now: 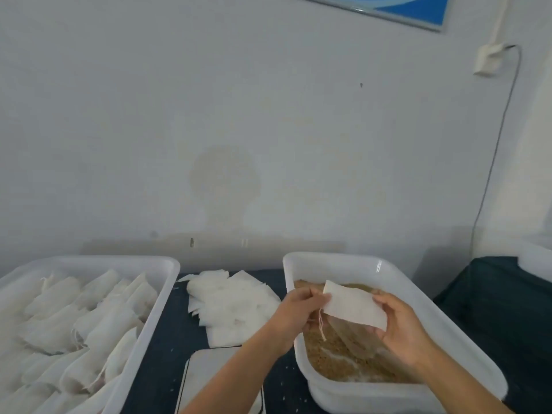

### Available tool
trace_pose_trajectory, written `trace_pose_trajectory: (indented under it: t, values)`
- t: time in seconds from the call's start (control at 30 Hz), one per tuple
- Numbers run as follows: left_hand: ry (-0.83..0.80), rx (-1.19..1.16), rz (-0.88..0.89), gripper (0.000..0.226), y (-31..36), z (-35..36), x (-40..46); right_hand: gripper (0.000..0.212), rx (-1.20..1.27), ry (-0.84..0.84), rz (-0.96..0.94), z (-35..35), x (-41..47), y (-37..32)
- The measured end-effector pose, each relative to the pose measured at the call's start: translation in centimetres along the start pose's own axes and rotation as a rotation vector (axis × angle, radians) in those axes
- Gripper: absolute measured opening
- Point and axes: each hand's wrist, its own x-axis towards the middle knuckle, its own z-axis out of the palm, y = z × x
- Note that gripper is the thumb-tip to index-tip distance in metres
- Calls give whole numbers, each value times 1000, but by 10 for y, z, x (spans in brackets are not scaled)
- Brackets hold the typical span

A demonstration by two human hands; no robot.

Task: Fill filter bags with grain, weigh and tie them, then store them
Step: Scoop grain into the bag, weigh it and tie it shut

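- A flat, empty white filter bag point(355, 306) of thin paper-like fabric is pinched at both ends: its upper-left end is gripped by the left hand point(294, 313), its lower-right end by the right hand point(401, 330), with fingers closed on the material.
- The bag's long axis is seen running from upper left down to lower right, slightly tilted, with the broad face turned toward the camera.
- A thin white drawstring point(322, 327) is seen dangling from the bag's left end, just below the left hand's fingers.
- The bag is held in the air above the near-left part of a white rectangular plastic tub point(352, 262), which is filled with brown grain point(331, 357).
- To the left of the tub, a loose pile of flat white empty bags point(230, 306) lies on the dark blue table covering point(167, 354).
- A pale flat scale platform point(206, 380) is partly covered by the left forearm, near the front edge.
- At far left, a second white plastic tub point(161, 265) is stacked with filled white bags point(74, 321).
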Motion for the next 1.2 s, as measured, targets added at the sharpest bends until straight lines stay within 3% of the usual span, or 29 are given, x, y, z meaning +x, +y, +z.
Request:
trace_pose_trajectory:
  t: [0.13,0.2,0.27,0.4,0.5,0.6,0.9,1.2]
  values:
    - [27,142,33,19,-16,21,10,5,-836,249,-208,-18,-4,11]
    - [48,250,75,22,-22,27,14,7,-992,317,-403,-18,-5,16]
    - [36,321,125,27,-25,31,17,7,-964,262,-559,-20,-4,18]
    - [-75,448,199,27,-32,34,18,33,-722,-110,-260,-17,-3,23]
    - [-180,455,227,22,-34,35,17,31,-669,-193,-177,-20,4,24]
    - [-203,392,227,6,-33,36,17,22,-637,-234,-133,-24,7,26]
    - [-133,286,218,13,-35,35,18,27,-633,-261,-159,-25,1,26]
    - [-103,362,242,13,-36,36,18,24,-736,-290,-256,-25,5,26]
